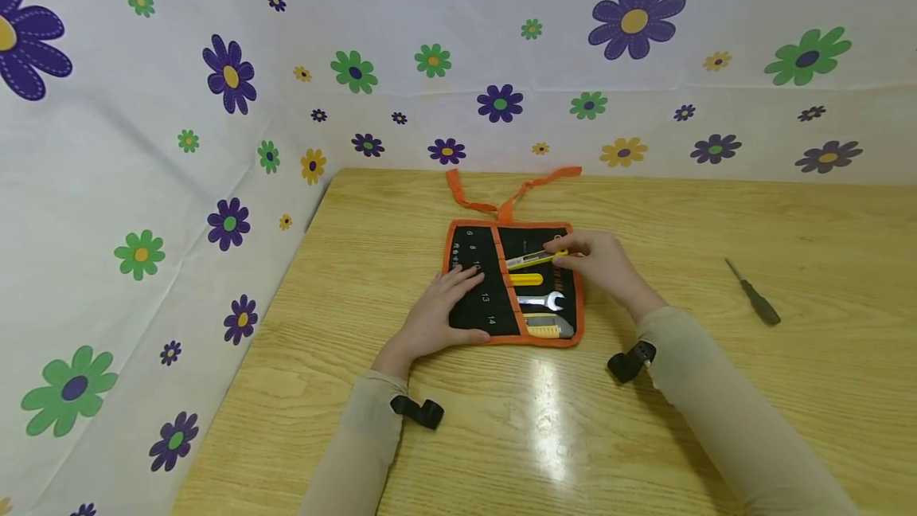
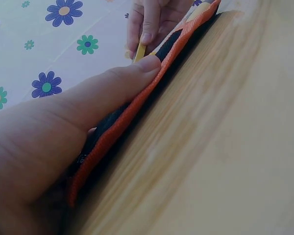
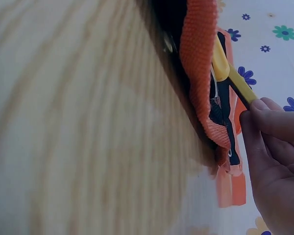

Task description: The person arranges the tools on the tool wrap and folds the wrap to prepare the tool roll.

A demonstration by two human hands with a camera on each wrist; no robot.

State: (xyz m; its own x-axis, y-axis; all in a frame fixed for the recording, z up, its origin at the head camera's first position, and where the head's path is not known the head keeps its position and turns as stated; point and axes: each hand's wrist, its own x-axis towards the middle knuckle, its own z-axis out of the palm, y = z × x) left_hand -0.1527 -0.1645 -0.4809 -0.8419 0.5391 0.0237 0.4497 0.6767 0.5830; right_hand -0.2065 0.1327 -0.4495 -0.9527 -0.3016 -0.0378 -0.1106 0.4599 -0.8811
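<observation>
A black tool pouch (image 1: 469, 301) with orange edging lies unfolded on the table. My left hand (image 1: 438, 307) rests on its numbered left side, fingers spread over the cloth and thumb along the near edge. Between thumb and fingertips my right hand (image 1: 598, 259) pinches the end of a slim yellow utility knife (image 1: 532, 259); its other end meets the pouch's slanted orange pocket edge. Below it, a yellow handle (image 1: 527, 279), an open-end wrench (image 1: 544, 301) and a larger cream-and-grey utility knife (image 1: 550, 326) stick out of the pockets, their lower parts hidden.
To the right, a screwdriver (image 1: 754, 293) with a dark handle lies on the wooden table (image 1: 688, 229). The pouch's orange tie strap (image 1: 505, 205) stretches toward the back edge. A flower-printed white cloth (image 1: 544, 62) hangs behind and at the left.
</observation>
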